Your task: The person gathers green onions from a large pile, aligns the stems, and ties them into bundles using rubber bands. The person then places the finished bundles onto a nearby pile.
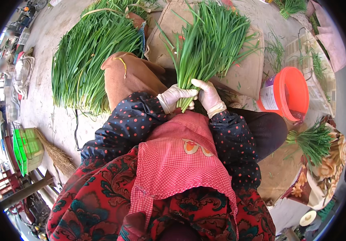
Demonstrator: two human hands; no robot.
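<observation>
A bunch of green garlic chives (188, 64) stands upright before me, leaves away and pale stalk ends towards my apron. My left hand (176, 95), in a thin white glove, grips the bunch near its stalk ends. From the other side my right hand (206, 95), gloved the same way, has its thumb and fingers around the stalks. Part of the fingers of both hands is hidden by the stalks. Just beyond the bunch, more loose chives (227, 33) lie on a brown sack cloth (246, 81). A large heap of chives (91, 60) is at my left, beside my cloth-covered knee.
An orange-red bucket (295, 93) stands right of my knee, with a white plastic crate (301, 48) behind it. A tied chive bundle (308, 138) rests on cloth at the right. At the left are a green basket (28, 147) and a straw broom (56, 155).
</observation>
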